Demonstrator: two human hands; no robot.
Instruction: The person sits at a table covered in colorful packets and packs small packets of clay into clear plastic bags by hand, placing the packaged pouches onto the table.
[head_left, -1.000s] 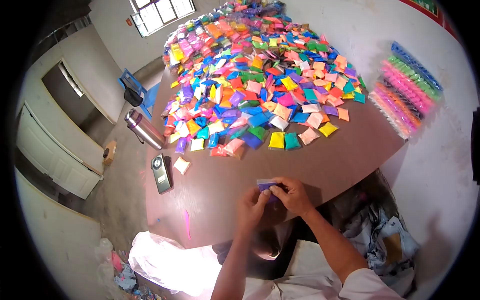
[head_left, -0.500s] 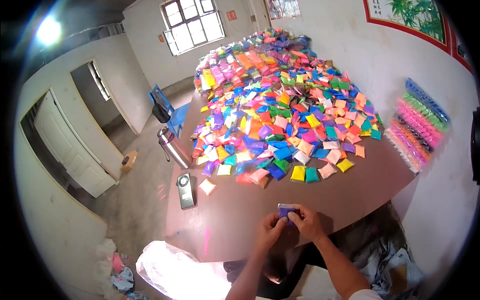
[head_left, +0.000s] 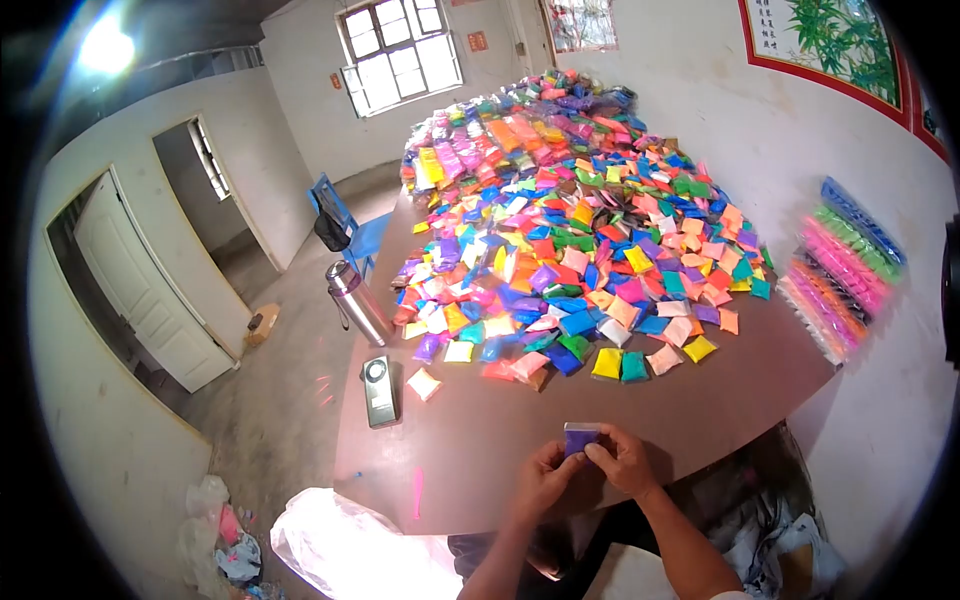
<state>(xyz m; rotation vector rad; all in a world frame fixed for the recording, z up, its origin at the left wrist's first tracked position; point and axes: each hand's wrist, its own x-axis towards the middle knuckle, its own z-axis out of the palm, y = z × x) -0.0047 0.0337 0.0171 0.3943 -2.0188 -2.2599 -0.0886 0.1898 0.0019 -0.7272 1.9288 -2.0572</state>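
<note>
Over the near part of the brown table, a small purple packet with a pale top edge is held upright between both hands. My left hand grips its left side, thumb against the lower front. From the right, my right hand pinches it, with the thumb across its front and the fingers behind. Beyond the hands, the front row of a large heap of colourful packets includes a yellow packet, a teal packet and a pale peach packet.
A steel thermos and a dark handheld device stand at the table's left edge, near a lone cream packet. A pink stick lies in front. Bundled colourful strips rest at the right. A white plastic bag hangs below.
The view has shifted slightly, so the scene sits lower and further right. Both hands keep hold of the purple packet, and more of its front face shows.
</note>
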